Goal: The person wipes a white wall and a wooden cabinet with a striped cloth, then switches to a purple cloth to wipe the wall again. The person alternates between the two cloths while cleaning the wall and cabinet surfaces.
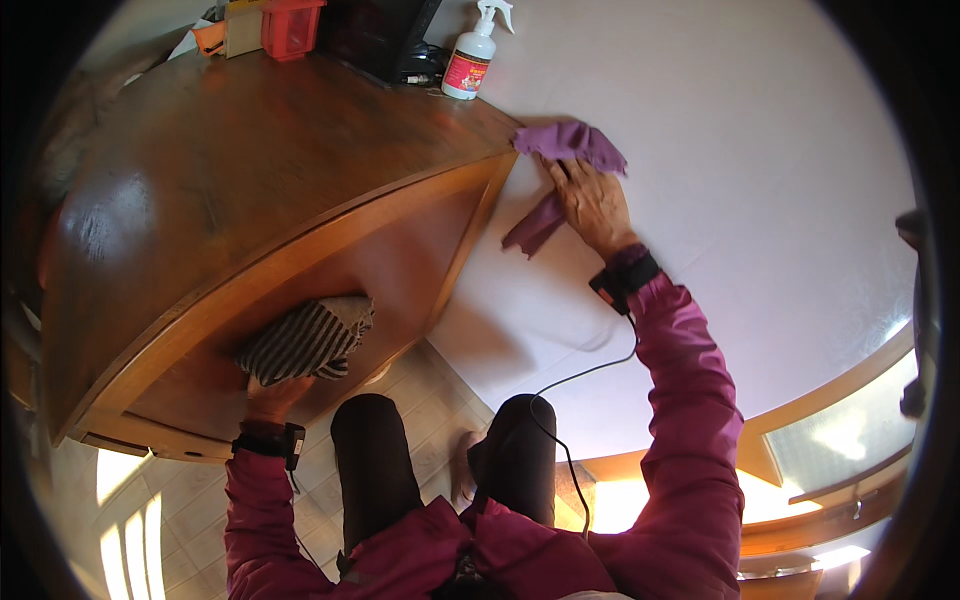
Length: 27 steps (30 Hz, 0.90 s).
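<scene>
My right hand [597, 207] is up against the pale wall, beside the corner of the wooden cabinet. A purple cloth [572, 140] is bunched under its fingers, with one end sticking out above the hand and another hanging below. Lower on the left, my left hand [270, 398] is in front of the cabinet's side panel with a black-and-beige striped cloth [305, 340]. That cloth drapes over its fingers and hides them; only the back part of the hand and the wrist show.
On the brown cabinet top [230, 140] stand a white spray bottle [470, 60] with a red label, a black screen-like object [370, 35] with cables, and a red plastic container [290, 28]. A thin cable [565, 375] hangs from my right wristband. Sunlit tiles lie below.
</scene>
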### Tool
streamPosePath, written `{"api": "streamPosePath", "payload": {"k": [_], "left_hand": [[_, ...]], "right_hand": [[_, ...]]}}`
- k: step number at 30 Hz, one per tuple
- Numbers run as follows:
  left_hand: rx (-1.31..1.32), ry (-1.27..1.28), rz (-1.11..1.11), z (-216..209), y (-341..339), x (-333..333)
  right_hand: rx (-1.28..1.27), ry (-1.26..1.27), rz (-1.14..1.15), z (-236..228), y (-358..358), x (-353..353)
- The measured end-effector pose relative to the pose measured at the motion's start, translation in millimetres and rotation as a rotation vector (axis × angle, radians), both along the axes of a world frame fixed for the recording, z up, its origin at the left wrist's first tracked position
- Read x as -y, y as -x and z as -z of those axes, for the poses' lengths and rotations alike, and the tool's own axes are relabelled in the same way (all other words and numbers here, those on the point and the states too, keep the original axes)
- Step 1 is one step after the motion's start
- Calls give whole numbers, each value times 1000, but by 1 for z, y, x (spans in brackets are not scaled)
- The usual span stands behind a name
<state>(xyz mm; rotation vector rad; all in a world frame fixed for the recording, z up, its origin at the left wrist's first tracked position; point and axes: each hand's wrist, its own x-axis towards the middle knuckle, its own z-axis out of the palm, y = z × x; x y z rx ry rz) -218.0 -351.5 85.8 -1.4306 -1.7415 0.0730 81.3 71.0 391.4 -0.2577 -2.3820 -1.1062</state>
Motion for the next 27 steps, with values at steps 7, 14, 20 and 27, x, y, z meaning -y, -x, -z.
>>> {"api": "streamPosePath", "payload": {"k": [7, 14, 20, 27], "left_hand": [[220, 39, 133, 33, 14, 15], [291, 94, 162, 55, 27, 27], [298, 118, 166, 68, 35, 34], [156, 48, 229, 66, 37, 37]], "right_hand": [[-64, 84, 176, 37, -2, -5], [-45, -48, 195, 55, 18, 0], [230, 148, 217, 92, 15, 5], [271, 950, 0, 105, -9, 50]]}}
